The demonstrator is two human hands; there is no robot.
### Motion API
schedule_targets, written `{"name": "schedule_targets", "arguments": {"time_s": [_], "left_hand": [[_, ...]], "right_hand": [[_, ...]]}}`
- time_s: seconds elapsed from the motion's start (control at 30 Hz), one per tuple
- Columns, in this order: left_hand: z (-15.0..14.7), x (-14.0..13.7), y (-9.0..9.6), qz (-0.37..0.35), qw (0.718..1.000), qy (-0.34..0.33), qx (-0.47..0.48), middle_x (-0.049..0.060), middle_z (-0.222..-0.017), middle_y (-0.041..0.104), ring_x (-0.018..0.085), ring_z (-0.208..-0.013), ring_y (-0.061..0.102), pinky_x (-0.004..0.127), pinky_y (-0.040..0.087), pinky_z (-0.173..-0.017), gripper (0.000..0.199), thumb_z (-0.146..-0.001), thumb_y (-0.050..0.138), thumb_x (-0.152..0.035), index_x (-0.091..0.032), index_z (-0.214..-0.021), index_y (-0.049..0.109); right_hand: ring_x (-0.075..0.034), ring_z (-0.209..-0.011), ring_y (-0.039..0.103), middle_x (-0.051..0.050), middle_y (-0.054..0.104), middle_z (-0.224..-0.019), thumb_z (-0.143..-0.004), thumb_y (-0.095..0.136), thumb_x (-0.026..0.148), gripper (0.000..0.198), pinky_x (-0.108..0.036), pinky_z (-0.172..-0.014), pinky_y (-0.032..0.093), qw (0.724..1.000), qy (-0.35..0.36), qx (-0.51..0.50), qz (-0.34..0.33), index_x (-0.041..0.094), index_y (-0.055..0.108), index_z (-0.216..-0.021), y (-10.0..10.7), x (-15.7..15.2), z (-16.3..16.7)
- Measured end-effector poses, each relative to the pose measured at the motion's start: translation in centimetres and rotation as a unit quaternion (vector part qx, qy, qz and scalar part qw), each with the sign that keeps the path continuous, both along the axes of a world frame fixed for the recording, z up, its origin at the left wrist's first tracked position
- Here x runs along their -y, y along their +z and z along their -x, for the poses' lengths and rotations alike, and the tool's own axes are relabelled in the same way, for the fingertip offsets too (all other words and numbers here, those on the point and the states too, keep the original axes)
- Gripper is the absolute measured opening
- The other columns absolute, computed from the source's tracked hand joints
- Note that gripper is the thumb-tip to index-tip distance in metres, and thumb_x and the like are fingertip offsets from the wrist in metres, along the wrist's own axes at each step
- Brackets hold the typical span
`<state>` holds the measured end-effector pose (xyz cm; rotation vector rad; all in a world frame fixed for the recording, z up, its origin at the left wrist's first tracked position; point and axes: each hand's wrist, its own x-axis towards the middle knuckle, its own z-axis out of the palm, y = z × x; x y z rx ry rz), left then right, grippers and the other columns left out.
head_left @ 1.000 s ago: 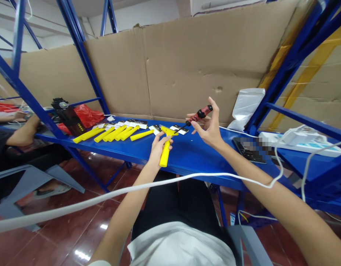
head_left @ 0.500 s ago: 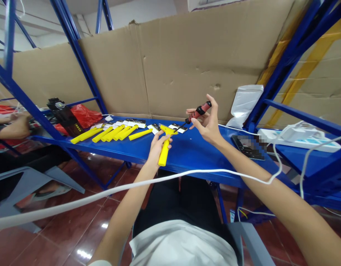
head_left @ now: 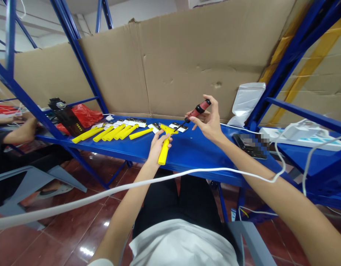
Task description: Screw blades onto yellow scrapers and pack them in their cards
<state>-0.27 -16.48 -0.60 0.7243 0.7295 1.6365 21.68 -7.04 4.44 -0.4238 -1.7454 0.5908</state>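
1 long blue metal table (head_left: pixel 192 155) is bordered at the back by a tall brown cardboard wall (head_left: pixel 187 66), and its front edge is met just above the lap. The workplace is framed by slanting blue metal posts (head_left: pixel 84 62) on both sides. Bare blue tabletop is seen between the 2 hands and along the front edge.

The near view is crossed by a thick white cable (head_left: pixel 48 211), which passes over both forearms. To the left, a row of yellow plastic tools (head_left: pixel 88 134) is laid aslant, with white-and-black printed cards (head_left: pixel 137 121) at their far ends; 1 lone yellow handle (head_left: pixel 141 133) is set nearer the hands. Beyond the row, a dark box-like container with yellow lettering (head_left: pixel 67 120) is backed by a crumpled red plastic bag (head_left: pixel 85 115). On the right, a white plastic pouch (head_left: pixel 246 101) is propped by the post, and a flat black device (head_left: pixel 244 147) is partly covered by the forearm, with a white power strip (head_left: pixel 309 142) beside it.

A yellow T-shaped plastic tool (head_left: pixel 163 153) is gripped in the left hand (head_left: pixel 157 147), its head tilted up and away. A red-and-black screwdriver (head_left: pixel 199 109) is held slantwise by the fingers of the right hand (head_left: pixel 210 125), its dark shaft brought to the yellow head; whether a screw is engaged cannot be told.
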Motion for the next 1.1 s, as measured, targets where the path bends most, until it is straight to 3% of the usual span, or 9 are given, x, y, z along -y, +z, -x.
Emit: {"name": "schedule_targets", "arguments": {"time_s": [0.2, 0.43, 1.1], "left_hand": [[0.11, -0.05, -0.06, 0.005, 1.000, -0.004, -0.005, 0.009, -0.108, 0.077, 0.013, -0.079, 0.073, 0.015, 0.049, -0.056, 0.060, -0.080, 0.093, -0.014, -0.022, -0.131, 0.063], [0.19, -0.23, -0.29, 0.001, 1.000, -0.010, -0.010, 0.009, -0.107, 0.077, 0.013, -0.079, 0.073, 0.015, 0.049, -0.056, 0.060, -0.082, 0.092, -0.014, -0.023, -0.133, 0.061], [-0.04, 0.34, 0.25, 0.002, 1.000, -0.011, -0.016, 0.010, -0.109, 0.077, 0.013, -0.079, 0.073, 0.014, 0.049, -0.056, 0.059, -0.083, 0.090, -0.013, -0.022, -0.133, 0.062]], "right_hand": [[-0.048, -0.119, 0.081, -0.010, 0.081, -0.119, -0.080, 0.081, 0.096, 0.116, -0.048, -0.055, 0.071, 1.000, 0.004, -0.009, -0.012, 0.047, 0.023, -0.167, -0.08, -0.12, -0.09], [-0.042, -0.103, 0.085, -0.008, 0.080, -0.113, -0.078, 0.081, 0.098, 0.115, -0.044, -0.052, 0.069, 1.000, -0.003, -0.017, -0.022, 0.047, 0.026, -0.166, -0.12, -0.14, -0.04], [-0.042, -0.107, 0.084, -0.009, 0.079, -0.120, -0.079, 0.080, 0.099, 0.121, -0.046, -0.053, 0.071, 1.000, -0.015, -0.007, -0.010, 0.049, 0.020, -0.172, -0.50, -0.83, -0.21]]}}
